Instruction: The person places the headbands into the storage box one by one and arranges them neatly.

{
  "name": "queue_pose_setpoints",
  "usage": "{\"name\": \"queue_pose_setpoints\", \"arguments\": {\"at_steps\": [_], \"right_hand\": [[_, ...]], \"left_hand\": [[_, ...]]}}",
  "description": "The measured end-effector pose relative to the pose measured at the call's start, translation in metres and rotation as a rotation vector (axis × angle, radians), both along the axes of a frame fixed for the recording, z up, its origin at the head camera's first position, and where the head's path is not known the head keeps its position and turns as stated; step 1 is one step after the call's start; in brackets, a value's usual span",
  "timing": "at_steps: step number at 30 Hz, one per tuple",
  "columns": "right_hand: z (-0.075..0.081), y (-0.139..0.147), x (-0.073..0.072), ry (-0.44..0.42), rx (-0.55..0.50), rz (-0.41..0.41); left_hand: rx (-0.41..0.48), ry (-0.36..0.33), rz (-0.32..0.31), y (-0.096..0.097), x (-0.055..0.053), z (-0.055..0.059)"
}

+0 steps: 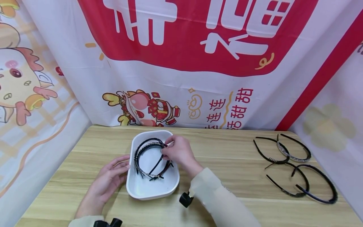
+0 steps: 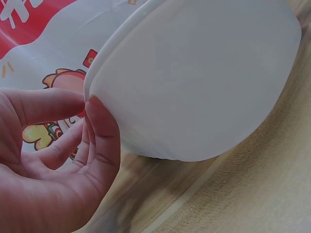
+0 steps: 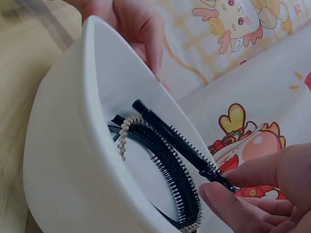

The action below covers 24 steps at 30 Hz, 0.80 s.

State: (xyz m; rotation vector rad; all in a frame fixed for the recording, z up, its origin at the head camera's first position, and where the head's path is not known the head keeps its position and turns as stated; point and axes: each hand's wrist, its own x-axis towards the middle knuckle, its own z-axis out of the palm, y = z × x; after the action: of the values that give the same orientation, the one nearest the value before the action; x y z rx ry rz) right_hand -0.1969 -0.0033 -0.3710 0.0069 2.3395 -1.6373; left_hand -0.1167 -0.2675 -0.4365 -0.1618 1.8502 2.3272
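Observation:
A white basin [image 1: 141,189] stands on the table with several black headbands [image 1: 136,157] inside, one edged with beads [image 3: 199,213]. Above the basin's right side, my right hand [image 1: 180,153] pinches one end of a black toothed headband [image 3: 182,145] between thumb and finger. Its other end slants down into the basin, over the headbands lying there. My left hand [image 1: 112,178] rests its fingertips against the basin's left rim from outside, with loosely bent fingers. In the left wrist view those fingertips meet at the edge of the white wall [image 2: 194,87].
Several more headbands lie in two loose clusters on the right of the wooden table [image 1: 221,157], including a silvery one [image 1: 283,149] and a dark thick one [image 1: 330,181]. A printed cloth [image 1: 187,94] hangs behind the table and along both sides.

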Motion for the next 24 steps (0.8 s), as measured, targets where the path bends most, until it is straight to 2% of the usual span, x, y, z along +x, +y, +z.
{"name": "queue_pose_setpoints", "arguments": {"at_steps": [4, 15, 19, 24], "right_hand": [[0.0024, -0.0015, 0.0002, 0.017, 0.079, 0.020], [0.0079, -0.0081, -0.0002, 0.092, 0.384, 0.090], [0.0083, -0.0098, -0.0025, 0.093, 0.438, 0.111], [0.0070, -0.0086, -0.0075, 0.078, 0.449, 0.132]], "left_hand": [[0.004, -0.005, 0.003, -0.0002, 0.0002, 0.0002], [-0.001, -0.020, 0.010, -0.0005, -0.0004, 0.0002], [-0.003, -0.021, 0.012, -0.0006, -0.0006, -0.0001], [0.002, -0.014, 0.009, -0.0001, -0.0005, 0.0001]]}}
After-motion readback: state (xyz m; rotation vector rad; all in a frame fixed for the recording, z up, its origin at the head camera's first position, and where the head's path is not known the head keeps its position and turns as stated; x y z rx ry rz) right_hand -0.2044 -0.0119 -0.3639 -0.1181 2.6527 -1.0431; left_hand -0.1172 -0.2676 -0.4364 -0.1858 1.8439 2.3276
